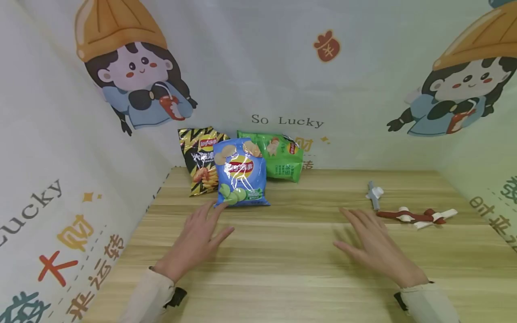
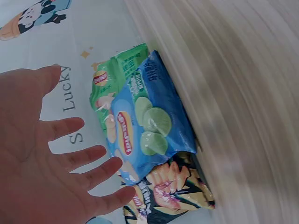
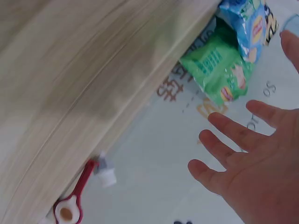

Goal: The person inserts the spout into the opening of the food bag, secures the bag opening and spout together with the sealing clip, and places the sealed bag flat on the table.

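Note:
My left hand [image 1: 198, 240] is open above the table, fingers spread and holding nothing. Its fingertips overlap the lower edge of a blue chip bag [image 1: 241, 175] in the head view. Behind that bag, a black-and-gold chip bag [image 1: 199, 166] leans on the left and a green chip bag [image 1: 282, 157] on the right, both partly covered. My right hand [image 1: 369, 242], also empty with fingers apart, is nearest to a grey piece with a white cap [image 1: 374, 195] and dark red strips with white parts [image 1: 408, 217]. In the left wrist view, the blue bag [image 2: 152, 116] shows lime slices.
A wood-grain table [image 1: 282, 278] spreads under both hands. Printed cloth [image 1: 250, 67] hangs behind it and along both sides, with the chip bags close to the back cloth. Narrow white pieces [image 1: 423, 224] lie among the red strips at the right.

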### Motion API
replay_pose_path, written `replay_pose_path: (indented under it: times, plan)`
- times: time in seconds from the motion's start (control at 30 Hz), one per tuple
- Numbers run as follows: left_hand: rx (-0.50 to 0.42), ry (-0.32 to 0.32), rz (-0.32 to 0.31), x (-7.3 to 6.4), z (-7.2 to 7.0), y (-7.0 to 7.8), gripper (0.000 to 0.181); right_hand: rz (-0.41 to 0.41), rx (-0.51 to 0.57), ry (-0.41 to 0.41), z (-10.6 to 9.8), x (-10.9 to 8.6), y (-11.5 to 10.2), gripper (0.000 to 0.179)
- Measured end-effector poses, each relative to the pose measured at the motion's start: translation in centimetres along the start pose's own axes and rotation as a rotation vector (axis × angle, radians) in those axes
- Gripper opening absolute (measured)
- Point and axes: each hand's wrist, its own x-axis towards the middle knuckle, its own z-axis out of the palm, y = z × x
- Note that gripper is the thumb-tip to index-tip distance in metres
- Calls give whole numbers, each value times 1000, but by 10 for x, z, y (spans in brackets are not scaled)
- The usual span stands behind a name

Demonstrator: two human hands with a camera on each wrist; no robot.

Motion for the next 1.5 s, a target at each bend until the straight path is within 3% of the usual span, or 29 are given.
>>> replay_pose_path:
  times: [0.23,0.6,1.1,1.5]
  plan:
    - [-81,11,1,9,7,-8,67,-1,79,-83,8,26,-10,80]
    - [-140,16,-9,27,12,-18,63,-5,160,-101,23,63,-28,78]
    - [-329,-1,-50,58,15,-36,63,-27,368,-170,55,116,-56,75]
    - [-465,16,-143,82,27,-53,66,101,535,-237,80,160,-70,75]
